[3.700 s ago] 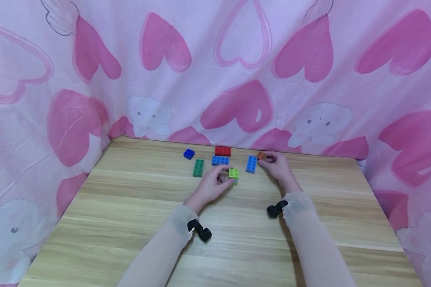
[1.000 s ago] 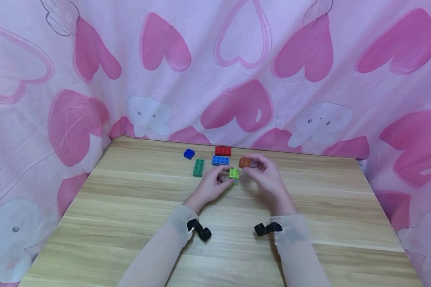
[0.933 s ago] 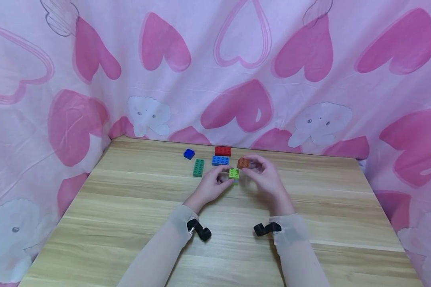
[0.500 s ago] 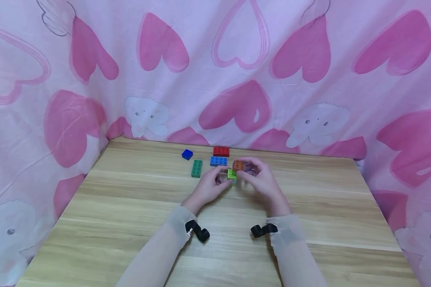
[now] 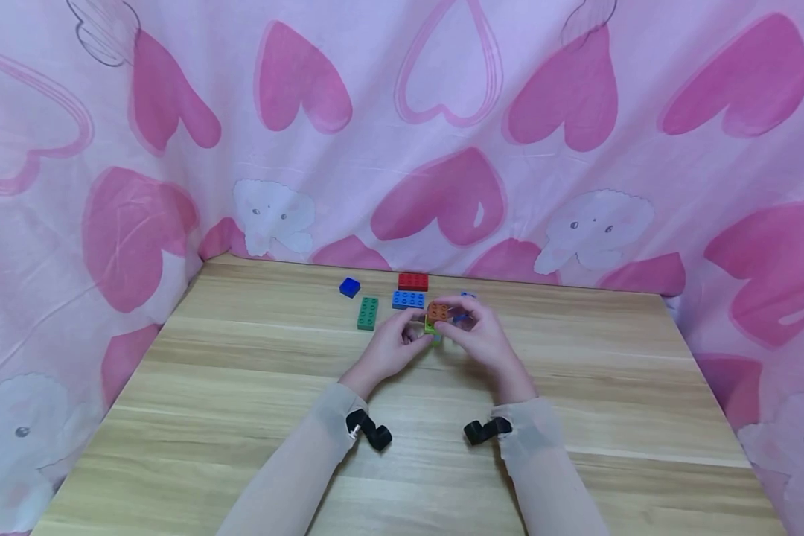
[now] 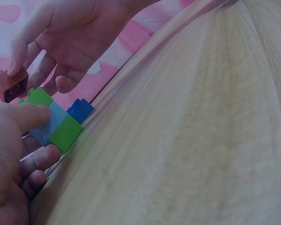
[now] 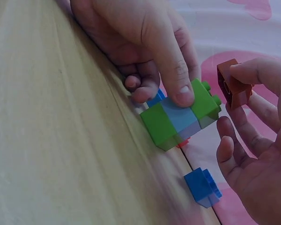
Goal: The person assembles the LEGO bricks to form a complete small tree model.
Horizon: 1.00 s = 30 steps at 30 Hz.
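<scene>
My left hand pinches a small stack of toy building bricks between thumb and fingers. This stack is green at the bottom, light blue in the middle and lime green with studs on top. Held between the thumb and fingers of my right hand is an orange-brown brick. In both wrist views a gap shows between this brick and the studs of the stack; in the head view it overlaps the lime top. Just beyond my right hand lies a blue brick, mostly hidden in the head view.
Behind my left hand lie a long green brick, a blue brick, a red brick and a small dark blue brick. The wooden table ends at a pink heart-patterned curtain.
My right hand has carried the orange-brown brick leftward, from beside the right-hand blue brick to over the stack. My left hand has kept its hold on the stack in about the same place.
</scene>
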Each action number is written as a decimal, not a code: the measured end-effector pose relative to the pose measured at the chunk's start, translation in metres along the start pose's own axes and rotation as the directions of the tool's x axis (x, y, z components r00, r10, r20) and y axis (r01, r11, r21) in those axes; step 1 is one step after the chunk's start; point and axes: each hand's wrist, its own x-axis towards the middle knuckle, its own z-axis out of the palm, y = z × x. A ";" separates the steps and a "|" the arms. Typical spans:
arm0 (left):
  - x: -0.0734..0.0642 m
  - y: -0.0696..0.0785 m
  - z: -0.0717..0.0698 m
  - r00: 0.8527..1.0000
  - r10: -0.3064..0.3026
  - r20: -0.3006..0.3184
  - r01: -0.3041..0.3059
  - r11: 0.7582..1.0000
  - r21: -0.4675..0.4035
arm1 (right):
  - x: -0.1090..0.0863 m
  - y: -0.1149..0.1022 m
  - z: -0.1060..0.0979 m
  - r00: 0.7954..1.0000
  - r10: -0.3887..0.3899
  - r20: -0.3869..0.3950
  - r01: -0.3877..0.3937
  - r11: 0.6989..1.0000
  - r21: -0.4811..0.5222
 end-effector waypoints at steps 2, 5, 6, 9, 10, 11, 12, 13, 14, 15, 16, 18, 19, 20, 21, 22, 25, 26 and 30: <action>0.000 0.000 0.000 1.000 0.001 0.001 -0.001 1.000 0.000 | 0.000 0.000 0.001 1.000 0.004 0.000 -0.004 1.000 0.003; 0.000 0.000 0.000 1.000 0.001 0.001 -0.001 1.000 0.000 | 0.001 0.001 0.001 1.000 0.013 0.001 -0.013 1.000 0.001; 0.000 0.000 0.000 1.000 0.002 0.000 -0.002 1.000 0.004 | 0.001 0.001 0.001 1.000 0.016 0.003 -0.016 1.000 0.002; 0.001 0.000 -0.001 1.000 0.005 -0.001 -0.005 1.000 0.009 | 0.001 0.003 0.001 1.000 0.017 0.008 -0.017 1.000 -0.005; 0.001 0.000 -0.001 1.000 0.006 -0.002 -0.006 1.000 0.011 | 0.001 0.003 0.001 1.000 0.018 0.009 -0.018 1.000 -0.007; 0.001 0.000 -0.001 1.000 0.008 -0.002 -0.008 1.000 0.013 | 0.001 0.003 0.001 1.000 0.019 0.010 -0.019 1.000 -0.009; 0.001 0.000 -0.001 1.000 0.008 -0.001 -0.008 1.000 0.013 | 0.001 0.003 0.001 1.000 0.021 0.010 -0.021 1.000 -0.009; 0.001 0.000 -0.001 1.000 0.009 -0.001 -0.009 1.000 0.013 | 0.001 0.004 0.001 1.000 0.021 0.010 -0.021 1.000 -0.011; 0.001 0.000 -0.001 1.000 0.010 0.000 -0.010 1.000 0.013 | 0.001 0.004 0.002 1.000 0.021 0.011 -0.021 1.000 -0.013; 0.001 0.000 -0.001 1.000 0.010 0.000 -0.010 1.000 0.015 | 0.001 0.004 0.002 1.000 0.025 0.010 -0.025 1.000 -0.013; 0.001 0.000 -0.001 1.000 0.010 0.001 -0.010 1.000 0.014 | 0.001 0.004 0.002 1.000 0.028 0.010 -0.028 1.000 -0.013; 0.001 -0.001 -0.001 1.000 0.012 0.001 -0.012 1.000 0.015 | 0.001 0.004 0.001 0.999 0.037 0.011 -0.037 0.999 -0.011; 0.001 0.000 -0.001 1.000 0.012 0.001 -0.012 1.000 0.018 | 0.001 0.004 0.001 0.999 0.041 0.013 -0.041 0.999 -0.010; 0.001 0.000 -0.001 1.000 0.012 0.000 -0.012 1.000 0.019 | 0.000 0.004 0.001 0.999 0.047 0.013 -0.047 0.999 -0.010; 0.000 0.000 -0.001 1.000 0.010 0.000 -0.010 1.000 0.022 | 0.000 0.004 0.001 0.998 0.053 0.014 -0.053 0.999 -0.007; 0.000 0.000 -0.001 1.000 0.009 0.000 -0.009 1.000 0.024 | 0.000 0.004 0.001 0.998 0.055 0.016 -0.055 0.998 -0.007; 0.000 0.001 0.000 1.000 0.005 0.000 -0.005 1.000 0.029 | -0.001 0.004 0.001 0.998 0.067 0.022 -0.067 0.998 -0.004; 0.000 0.001 0.000 1.000 0.005 0.000 -0.005 1.000 0.027 | -0.001 0.005 0.001 0.997 0.068 0.025 -0.068 0.998 -0.004; 0.000 0.001 0.000 1.000 0.010 0.001 -0.010 1.000 0.022 | -0.001 0.005 0.000 0.996 0.076 0.035 -0.076 0.997 -0.001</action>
